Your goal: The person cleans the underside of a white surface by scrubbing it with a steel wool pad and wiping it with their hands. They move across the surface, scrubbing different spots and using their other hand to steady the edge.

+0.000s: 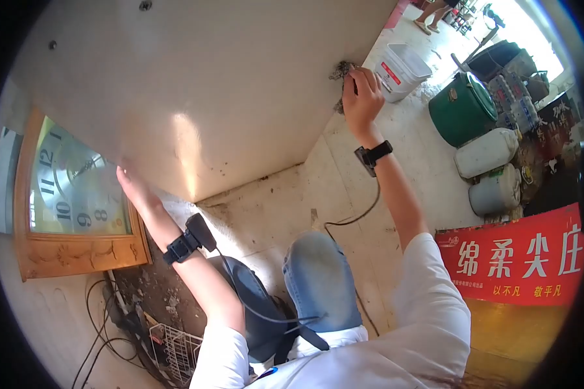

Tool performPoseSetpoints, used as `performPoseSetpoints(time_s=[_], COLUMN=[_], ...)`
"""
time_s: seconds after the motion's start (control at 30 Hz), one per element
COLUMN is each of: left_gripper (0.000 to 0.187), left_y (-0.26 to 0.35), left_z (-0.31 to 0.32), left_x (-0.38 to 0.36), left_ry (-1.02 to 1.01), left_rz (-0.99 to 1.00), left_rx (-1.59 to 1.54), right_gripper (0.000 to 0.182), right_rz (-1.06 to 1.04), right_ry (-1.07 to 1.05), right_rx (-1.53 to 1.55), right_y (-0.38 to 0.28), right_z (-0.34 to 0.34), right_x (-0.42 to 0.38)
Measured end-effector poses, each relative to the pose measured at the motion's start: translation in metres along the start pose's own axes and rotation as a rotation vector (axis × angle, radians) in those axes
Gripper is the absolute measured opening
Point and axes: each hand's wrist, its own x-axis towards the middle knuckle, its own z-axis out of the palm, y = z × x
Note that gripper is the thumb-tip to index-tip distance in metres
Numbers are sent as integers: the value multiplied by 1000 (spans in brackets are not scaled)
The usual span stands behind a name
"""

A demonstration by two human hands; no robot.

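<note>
Grey, tangled clump [341, 70] is clamped by my right fingers [367, 80] at the pale panel [240, 84]; my left fingers [124, 177], I cannot tell.

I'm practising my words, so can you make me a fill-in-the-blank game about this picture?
On the clock, 12 is between 1 and ____.
The banner with white writing is ____.
The big round bin is ____.
The hand near the white bucket is the person's ____ one.

Missing words: 11; red; green; right.
</note>
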Motion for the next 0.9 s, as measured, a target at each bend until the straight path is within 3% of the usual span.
performPoseSetpoints(time_s=[0.17, 0.27, 0.4, 0.53, 0.63, 0.77, 0.87, 0.9], left_gripper=[48, 47, 48, 48, 47, 45, 41, 49], left_y=[-4, 0, -7, 1, -1, -2, 2, 1], left_z=[-10, -9, -12, -10, -11, -12, -9, -10], left_x=[4, 5, 6, 3, 5, 6, 3, 3], left_ry=[-44, -28, -26, -54, -31, -38, -41, -52], left_rz=[-28, -55, -66, -52, -72, -85, -54, -40], left_rx=[9, 64, 52, 51, 51, 57, 47, 81], right_gripper=[9, 9, 17, 17, 15, 12, 12, 10], right_rz=[72, -42, -19, -62, -78, -54, -56, -58], right_ry=[177, 54, -54, 119, 52, -39, 122, 136], right_rx=[22, 48, 60, 13, 32, 34, -16, -36], right_y=[0, 16, 3, -5, 13, -5, -12, -4], right_z=[10, 11, 0, 14, 13, 3, 12, 16], right_x=[43, -25, 13, 32, -22, 28, 51, 32])
